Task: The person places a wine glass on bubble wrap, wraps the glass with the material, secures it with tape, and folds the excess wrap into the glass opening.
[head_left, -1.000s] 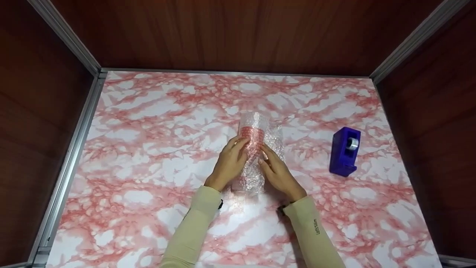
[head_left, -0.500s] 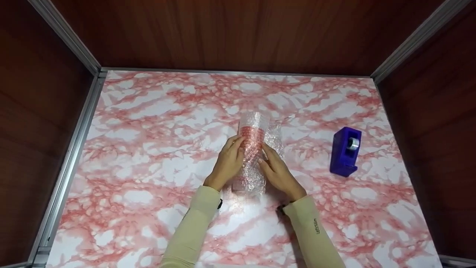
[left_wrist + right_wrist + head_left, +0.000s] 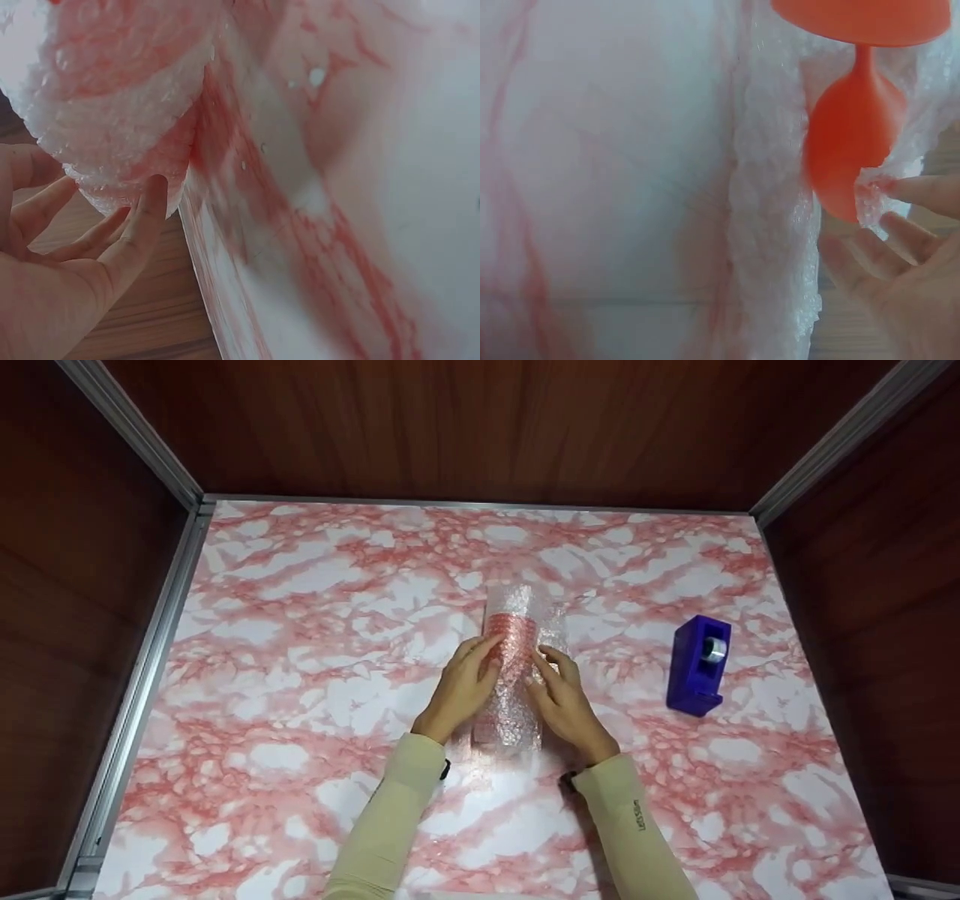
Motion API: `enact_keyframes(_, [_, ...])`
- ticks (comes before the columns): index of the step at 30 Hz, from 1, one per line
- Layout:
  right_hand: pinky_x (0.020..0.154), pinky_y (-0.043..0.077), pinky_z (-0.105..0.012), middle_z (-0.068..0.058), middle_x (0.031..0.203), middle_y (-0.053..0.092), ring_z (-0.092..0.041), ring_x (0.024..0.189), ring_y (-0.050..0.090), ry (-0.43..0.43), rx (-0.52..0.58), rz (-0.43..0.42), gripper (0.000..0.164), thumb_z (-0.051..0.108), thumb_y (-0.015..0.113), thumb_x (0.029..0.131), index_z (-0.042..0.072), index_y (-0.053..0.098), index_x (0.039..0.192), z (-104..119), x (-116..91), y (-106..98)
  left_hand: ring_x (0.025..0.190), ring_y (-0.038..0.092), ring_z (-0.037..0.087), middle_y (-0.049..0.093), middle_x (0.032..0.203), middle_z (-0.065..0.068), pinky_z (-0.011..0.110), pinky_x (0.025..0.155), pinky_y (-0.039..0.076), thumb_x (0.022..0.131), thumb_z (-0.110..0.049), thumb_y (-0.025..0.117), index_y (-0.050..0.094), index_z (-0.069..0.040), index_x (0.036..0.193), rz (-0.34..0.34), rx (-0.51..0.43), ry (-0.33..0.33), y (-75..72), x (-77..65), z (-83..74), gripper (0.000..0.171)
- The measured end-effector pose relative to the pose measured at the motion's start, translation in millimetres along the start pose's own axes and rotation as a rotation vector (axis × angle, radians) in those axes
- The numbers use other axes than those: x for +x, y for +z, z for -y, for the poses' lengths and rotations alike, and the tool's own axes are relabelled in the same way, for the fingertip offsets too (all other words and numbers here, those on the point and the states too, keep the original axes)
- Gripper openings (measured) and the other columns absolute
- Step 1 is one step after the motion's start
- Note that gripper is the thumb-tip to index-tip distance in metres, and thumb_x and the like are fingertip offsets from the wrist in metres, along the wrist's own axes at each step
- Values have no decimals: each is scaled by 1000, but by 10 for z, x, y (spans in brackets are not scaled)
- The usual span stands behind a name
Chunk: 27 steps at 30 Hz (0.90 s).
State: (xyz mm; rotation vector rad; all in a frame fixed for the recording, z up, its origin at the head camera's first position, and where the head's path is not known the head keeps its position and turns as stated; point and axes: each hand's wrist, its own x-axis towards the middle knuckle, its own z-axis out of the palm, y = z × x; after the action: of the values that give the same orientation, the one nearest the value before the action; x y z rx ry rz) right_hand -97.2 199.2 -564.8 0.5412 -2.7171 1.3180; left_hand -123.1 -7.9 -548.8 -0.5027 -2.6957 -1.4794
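A red-orange stemmed goblet (image 3: 847,124) lies inside a roll of bubble wrap (image 3: 512,716) at the middle of the table. The right wrist view looks into the roll's near end, where the goblet's round foot, thin stem and bowl show. My left hand (image 3: 459,686) holds the roll's left side, its fingertips over the top. In the left wrist view its bent fingers (image 3: 146,217) lie against the bubbles. On the right side my right hand (image 3: 566,705) has bent fingers at the wrap, holding a turned-in edge of it. A loose part of the wrap spreads flat to the right.
A purple tape dispenser (image 3: 694,667) with a roll of clear tape stands to the right of the hands. The red-and-white marbled table (image 3: 300,607) is bounded by dark wooden panels (image 3: 480,427) with metal edging at the back and sides.
The wrapped roll has shifted slightly to the right, covering more of the loose wrap there. My right hand's fingers have bent more and lifted a little; the left hand has barely moved.
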Motion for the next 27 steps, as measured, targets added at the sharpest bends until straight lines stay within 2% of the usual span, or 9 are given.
enact_keyframes(4, [106,40,-48,-18,146,46,-34,132,45,41,76,9,50,21,52,106,2,43,150,-6,3,-10,122,55,29,48,144,17,40,99,46,103,-18,55,54,-12,145,-1,4,-4,-8,7,-5,43])
enact_keyframes(8, [102,45,-42,-13,151,44,-30,129,52,75,201,48,53,25,50,107,9,36,156,-12,-11,-22,122,56,31,48,144,17,40,100,46,103,-18,56,56,-13,144,-13,23,-2,-14,19,-8,41])
enact_keyframes(10, [100,47,-42,-11,150,46,-27,127,54,86,224,56,55,27,50,107,12,33,157,-18,-22,-24,125,54,32,49,144,17,41,102,45,103,-17,56,57,-13,143,-19,31,4,-12,28,-8,41])
enact_keyframes(15, [98,47,-46,-9,146,51,-23,120,59,114,213,79,55,33,48,107,19,33,158,-25,-31,-18,126,53,33,49,142,18,42,104,43,102,-15,56,57,-11,143,-33,40,34,-6,24,-7,41])
enact_keyframes(22, [94,49,-49,-8,156,38,-25,118,59,166,181,126,59,40,45,107,22,26,160,-9,-34,-35,127,51,33,48,142,18,41,102,45,101,-13,57,55,-10,143,-22,30,48,-9,11,-31,43])
enact_keyframes(27, [100,45,-49,-8,159,33,-29,123,57,196,175,148,62,45,43,106,25,22,161,-12,-16,-51,119,56,32,45,145,20,40,94,49,101,-14,58,54,-9,144,-7,21,40,-5,5,-49,43])
